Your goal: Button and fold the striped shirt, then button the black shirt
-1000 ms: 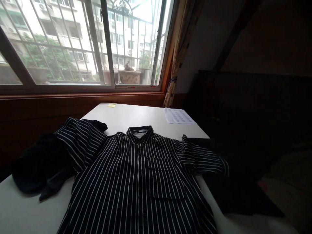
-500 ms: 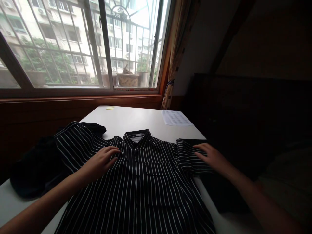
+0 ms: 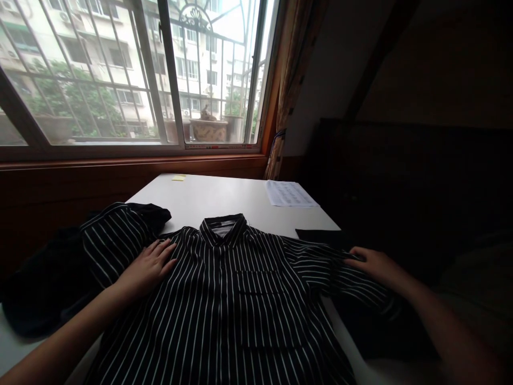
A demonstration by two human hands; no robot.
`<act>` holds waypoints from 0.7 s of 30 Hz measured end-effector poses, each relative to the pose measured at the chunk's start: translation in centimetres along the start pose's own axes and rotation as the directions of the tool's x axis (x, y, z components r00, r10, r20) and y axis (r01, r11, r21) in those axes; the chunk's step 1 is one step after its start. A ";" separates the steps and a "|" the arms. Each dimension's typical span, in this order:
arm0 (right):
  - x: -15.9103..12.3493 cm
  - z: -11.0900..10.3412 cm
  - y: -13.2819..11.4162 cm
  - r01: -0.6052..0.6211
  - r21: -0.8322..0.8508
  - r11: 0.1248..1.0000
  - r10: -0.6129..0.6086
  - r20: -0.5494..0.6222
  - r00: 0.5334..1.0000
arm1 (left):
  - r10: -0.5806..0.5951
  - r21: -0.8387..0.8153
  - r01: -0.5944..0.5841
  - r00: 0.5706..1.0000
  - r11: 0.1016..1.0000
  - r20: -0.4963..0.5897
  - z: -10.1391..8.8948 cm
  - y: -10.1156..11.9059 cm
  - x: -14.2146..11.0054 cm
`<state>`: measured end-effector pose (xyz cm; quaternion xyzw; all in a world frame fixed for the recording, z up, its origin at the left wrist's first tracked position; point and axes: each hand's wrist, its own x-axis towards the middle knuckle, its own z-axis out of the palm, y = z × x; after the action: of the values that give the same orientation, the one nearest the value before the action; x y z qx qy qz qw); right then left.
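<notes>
A black shirt point(image 3: 208, 299) with white stripes lies front side up on the table, its collar pointing toward the window. My left hand point(image 3: 154, 262) rests flat on the shirt near the shoulder on the left, fingers stretched out. Over on the right, my right hand point(image 3: 374, 264) pinches the upper edge of the shirt's sleeve point(image 3: 320, 262), which is drawn out sideways. The other sleeve point(image 3: 114, 240) lies to the left, on top of a dark garment. The shirt's lower end runs out of view.
Dark clothing point(image 3: 44, 278) is heaped at the table's left side. A dark flat item point(image 3: 360, 326) lies beneath the outstretched sleeve. Printed sheets point(image 3: 290, 193) and a yellow note point(image 3: 178, 177) are on the white table point(image 3: 216, 195). Behind it stands a barred window point(image 3: 176, 80).
My right hand has moved right and taken hold of the sleeve, which now stretches out instead of lying folded. My left hand has shifted left and settled on the shirt.
</notes>
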<state>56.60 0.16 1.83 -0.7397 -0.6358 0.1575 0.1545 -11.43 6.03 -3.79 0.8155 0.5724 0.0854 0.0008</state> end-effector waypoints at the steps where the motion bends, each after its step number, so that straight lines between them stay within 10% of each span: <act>1: -0.8 -0.8 1.3 -0.028 0.034 0.999 0.028 0.005 1.000 | 0.006 0.008 -0.006 1.000 1.000 0.014 -0.2 0.0 0.2; 7: -5.1 -3.1 7.3 -0.178 0.081 0.981 0.169 0.115 0.979 | -0.046 0.066 0.035 0.985 0.997 0.168 -3.4 0.9 3.5; 11: -4.1 -3.1 7.3 -0.197 -0.123 0.973 0.211 0.115 0.971 | -0.049 0.154 0.036 0.996 0.987 0.079 -5.3 3.4 6.8; 17: 0.7 -0.7 -3.3 0.104 -0.334 0.937 -0.116 -0.017 0.993 | 0.026 0.053 -0.028 0.999 0.998 0.037 -2.8 5.8 12.4; 21: 3.4 4.0 -13.7 0.438 -0.256 0.862 -0.441 0.050 0.896 | 0.014 -0.013 -0.013 0.999 1.000 0.038 -0.7 5.4 15.1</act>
<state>43.19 5.63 3.96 -0.5900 -0.8017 0.0294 0.0908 -1.48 18.24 -0.46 0.8209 0.5661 0.0736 0.0163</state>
